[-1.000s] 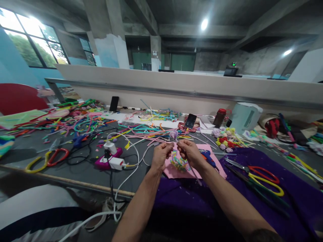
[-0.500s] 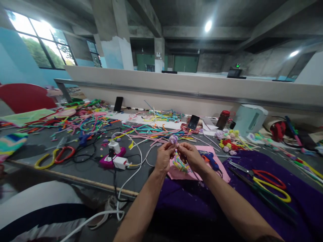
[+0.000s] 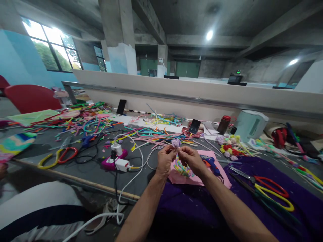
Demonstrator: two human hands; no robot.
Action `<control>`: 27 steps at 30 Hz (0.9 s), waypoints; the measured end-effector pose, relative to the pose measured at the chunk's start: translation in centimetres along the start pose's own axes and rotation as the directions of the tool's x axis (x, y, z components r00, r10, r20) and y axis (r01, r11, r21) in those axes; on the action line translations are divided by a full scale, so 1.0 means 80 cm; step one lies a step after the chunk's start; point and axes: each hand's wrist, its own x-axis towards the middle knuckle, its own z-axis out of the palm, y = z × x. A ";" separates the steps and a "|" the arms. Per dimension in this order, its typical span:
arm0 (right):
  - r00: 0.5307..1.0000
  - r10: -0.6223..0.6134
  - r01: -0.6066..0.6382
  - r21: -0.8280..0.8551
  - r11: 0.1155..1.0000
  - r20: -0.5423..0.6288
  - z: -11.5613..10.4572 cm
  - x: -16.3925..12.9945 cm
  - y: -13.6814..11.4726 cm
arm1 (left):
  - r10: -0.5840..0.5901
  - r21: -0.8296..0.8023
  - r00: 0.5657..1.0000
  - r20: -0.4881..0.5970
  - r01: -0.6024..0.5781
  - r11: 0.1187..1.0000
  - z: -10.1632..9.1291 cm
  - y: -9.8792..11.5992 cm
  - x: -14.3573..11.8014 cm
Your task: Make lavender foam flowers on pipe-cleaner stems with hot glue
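My left hand (image 3: 165, 160) and my right hand (image 3: 191, 160) meet above the table, fingertips pinched together on a small lilac pipe-cleaner flower (image 3: 176, 143) and its thin stem. Under the hands lies a pink sheet (image 3: 214, 174) with a striped pastel pipe-cleaner coil (image 3: 183, 169) on it. A blue glue gun (image 3: 212, 164) rests just right of my right hand.
Loose coloured pipe cleaners (image 3: 151, 131) cover the grey table (image 3: 88, 169). A power strip with white chargers (image 3: 116, 160) and cables sits left. Red-and-yellow scissors (image 3: 272, 188) lie on purple cloth (image 3: 297, 205); another pair (image 3: 58, 157) lies far left. Two phones, a jar and a white kettle (image 3: 249, 125) stand behind.
The hands have drawn closer together around the lilac flower. The long stem that hung below my right hand no longer shows. The camera has tilted slightly.
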 end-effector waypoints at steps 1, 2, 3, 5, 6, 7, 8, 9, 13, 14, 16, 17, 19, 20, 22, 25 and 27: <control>1.000 -0.004 0.004 -0.006 1.000 0.002 0.000 0.000 0.000 | -0.003 0.008 1.000 0.002 0.003 1.000 0.000 0.000 0.000; 1.000 -0.006 0.006 -0.005 1.000 -0.001 0.000 0.000 0.000 | -0.006 0.015 1.000 0.009 0.006 1.000 0.000 0.001 0.000; 1.000 -0.004 0.004 0.003 1.000 -0.007 0.000 0.000 0.000 | -0.010 0.019 1.000 0.021 0.009 1.000 -0.001 0.001 0.000; 1.000 0.003 -0.002 0.029 1.000 -0.029 0.000 0.000 0.000 | -0.021 0.016 0.999 0.048 0.020 1.000 -0.001 0.002 -0.001; 0.999 0.005 -0.003 0.045 0.999 -0.039 -0.001 0.001 0.000 | -0.031 0.014 0.998 0.061 0.030 0.999 -0.001 0.002 -0.001; 0.999 0.004 -0.001 0.058 0.998 -0.050 -0.001 0.001 0.000 | -0.043 0.015 0.996 0.073 0.042 0.999 -0.002 0.002 -0.001; 0.998 0.003 0.001 0.069 0.998 -0.058 -0.002 0.001 -0.001 | -0.060 0.022 0.995 0.085 0.058 0.998 -0.002 0.002 -0.001; 0.998 0.001 0.004 0.076 0.997 -0.065 -0.002 0.001 -0.002 | -0.078 0.032 0.992 0.095 0.076 0.997 -0.002 0.002 -0.001; 0.997 0.009 -0.002 0.091 0.996 -0.077 -0.004 0.002 -0.005 | -0.138 0.035 0.985 0.102 0.136 0.990 0.000 0.000 0.002; 0.997 0.013 -0.006 0.096 0.995 -0.078 -0.004 0.002 -0.005 | -0.144 0.022 0.985 0.096 0.142 0.990 0.000 0.000 0.002; 0.997 0.020 -0.012 0.104 0.994 -0.078 -0.005 0.002 -0.007 | -0.143 -0.001 0.986 0.080 0.144 0.990 -0.001 0.000 0.004; 0.997 0.024 -0.015 0.107 0.994 -0.077 -0.005 0.002 -0.007 | -0.139 -0.006 0.988 0.071 0.140 0.990 -0.001 0.000 0.004; 0.997 0.029 -0.020 0.110 0.994 -0.075 -0.005 0.002 -0.008 | -0.129 -0.002 0.990 0.057 0.130 0.992 -0.004 0.000 0.006; 0.997 0.031 -0.022 0.113 0.993 -0.075 -0.005 0.002 -0.008 | -0.127 0.007 0.990 0.054 0.127 0.992 -0.005 0.000 0.006; 0.997 0.033 -0.024 0.119 0.993 -0.075 -0.005 0.002 -0.008 | -0.133 0.022 0.990 0.053 0.131 0.991 -0.007 0.000 0.007; 0.997 0.035 -0.025 0.130 0.991 -0.074 -0.005 0.002 -0.007 | -0.149 0.027 0.988 0.049 0.147 0.989 -0.008 0.001 0.007; 0.997 0.036 -0.026 0.135 0.991 -0.074 -0.006 0.003 -0.007 | -0.151 0.025 0.987 0.049 0.150 0.988 -0.008 0.001 0.007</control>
